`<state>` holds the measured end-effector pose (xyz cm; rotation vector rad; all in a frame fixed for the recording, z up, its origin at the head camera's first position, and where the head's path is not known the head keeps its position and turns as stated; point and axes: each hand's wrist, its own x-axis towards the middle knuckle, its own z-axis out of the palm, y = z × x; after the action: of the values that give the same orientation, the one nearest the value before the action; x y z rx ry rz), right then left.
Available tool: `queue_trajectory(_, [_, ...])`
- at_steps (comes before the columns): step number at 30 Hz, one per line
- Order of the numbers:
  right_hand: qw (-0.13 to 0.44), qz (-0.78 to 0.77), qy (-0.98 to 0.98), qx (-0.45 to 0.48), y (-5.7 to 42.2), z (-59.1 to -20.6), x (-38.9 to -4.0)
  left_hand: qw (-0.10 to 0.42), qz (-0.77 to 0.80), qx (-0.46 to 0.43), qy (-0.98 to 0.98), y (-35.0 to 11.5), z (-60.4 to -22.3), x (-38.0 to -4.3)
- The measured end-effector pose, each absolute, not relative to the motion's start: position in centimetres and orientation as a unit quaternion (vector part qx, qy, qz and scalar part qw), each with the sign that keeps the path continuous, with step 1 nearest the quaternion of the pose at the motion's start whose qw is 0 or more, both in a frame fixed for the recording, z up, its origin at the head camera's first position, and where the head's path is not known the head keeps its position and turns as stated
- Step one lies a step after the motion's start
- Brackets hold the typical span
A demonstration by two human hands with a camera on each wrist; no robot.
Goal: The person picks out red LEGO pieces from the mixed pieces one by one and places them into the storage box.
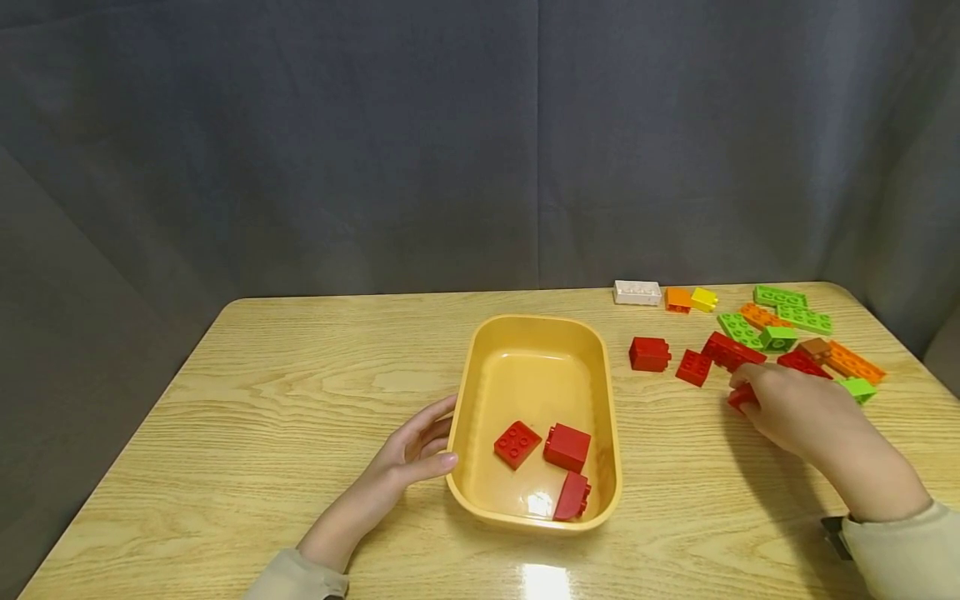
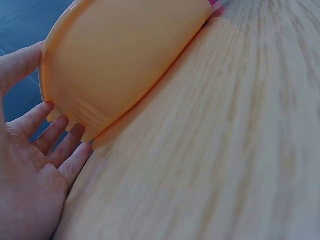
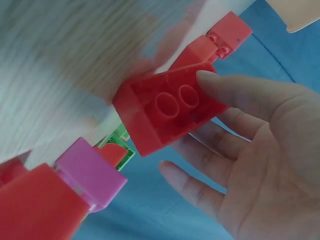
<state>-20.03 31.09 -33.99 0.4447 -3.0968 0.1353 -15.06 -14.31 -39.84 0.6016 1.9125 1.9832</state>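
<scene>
A yellow plastic tray (image 1: 534, 527) stands on the table with several centimetres of wall around a red brick (image 1: 517, 444), a second red brick (image 1: 567, 447) and a red curved brick (image 1: 572, 497). My left hand (image 1: 408, 454) rests against the tray's left side, its fairly straight fingertips touching the wall (image 2: 125, 55) and the thumb at the rim. At the right, my right hand (image 1: 798, 408) pinches a red brick (image 3: 165, 107) between thumb and fingers; the hollow underside with round tubes shows in the right wrist view. Loose red bricks (image 1: 693, 367) lie just beyond that hand.
A red brick (image 1: 649, 354) lies right of the tray. Farther back are a white brick (image 1: 637, 292), an orange brick (image 1: 678, 300) and a yellow brick (image 1: 703, 299). Several green and orange bricks (image 1: 855, 362) cluster near the table's right edge. A dark curtain (image 1: 390, 150) hangs behind.
</scene>
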Motion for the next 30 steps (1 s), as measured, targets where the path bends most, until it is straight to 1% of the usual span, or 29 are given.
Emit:
queue_trajectory(10, [0.034, 0.044, -0.987, 0.149, 29.9, -33.2, -19.4, 0.162, 0.694, 0.210, 0.670, -14.3, -39.8, -15.0])
queue_trajectory(17, [0.055, 0.057, -0.982, 0.174, 29.2, -32.8, -19.1, 0.163, 0.693, 0.208, 0.671, -14.3, -39.8, -15.1])
queue_trajectory(30, [0.077, 0.061, -0.975, 0.201, 27.6, -32.0, -18.2, 0.162, 0.693, 0.211, 0.670, -14.3, -39.8, -15.1])
